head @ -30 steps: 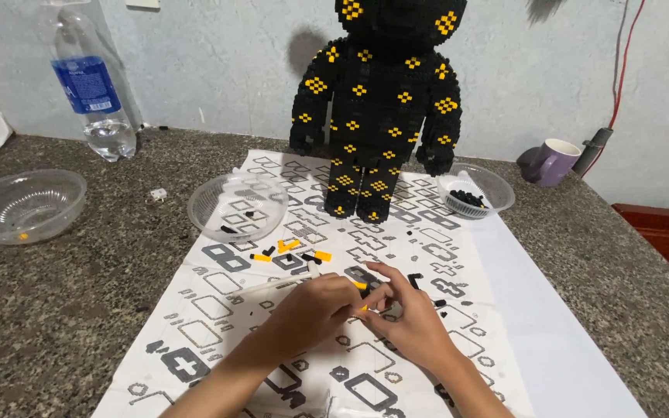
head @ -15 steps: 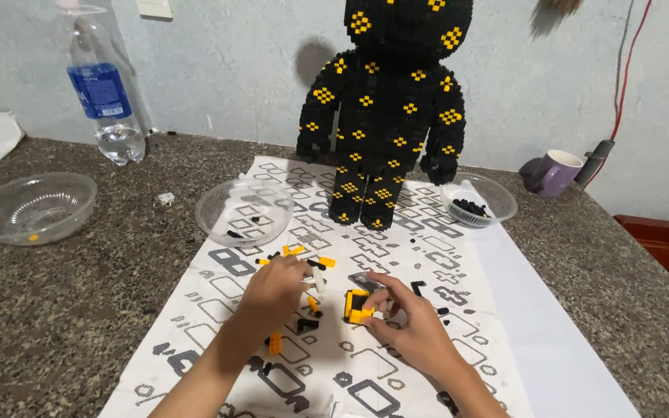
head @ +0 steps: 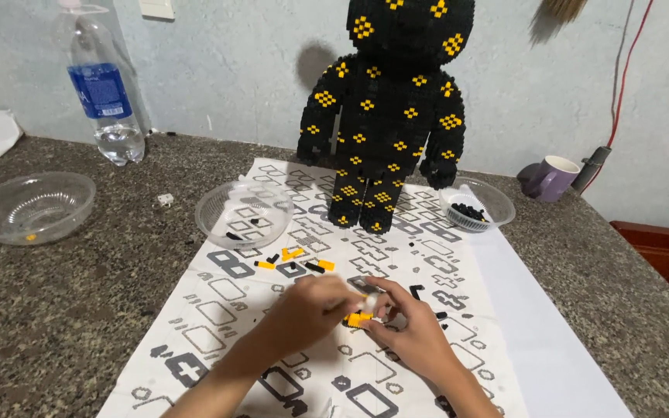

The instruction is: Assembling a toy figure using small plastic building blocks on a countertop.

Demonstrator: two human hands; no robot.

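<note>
My left hand [head: 311,308] and my right hand [head: 410,331] meet over the patterned paper sheet [head: 218,310], both pinching a small yellow and black brick piece [head: 359,318] between their fingertips. Just beyond the hands lie loose yellow and black bricks [head: 294,262] on the sheet. A tall black brick bear figure [head: 389,116] with yellow squares stands upright at the far end of the sheet.
A clear bowl [head: 243,210] with a few bricks sits left of the bear's feet. Another bowl of black bricks [head: 475,205] sits right of it. An empty clear bowl [head: 29,205] and a water bottle [head: 104,93] are at the far left. A purple mug [head: 553,177] stands by the wall.
My left hand has come back to the right hand and the two now pinch the small piece together. The view has tilted up slightly.
</note>
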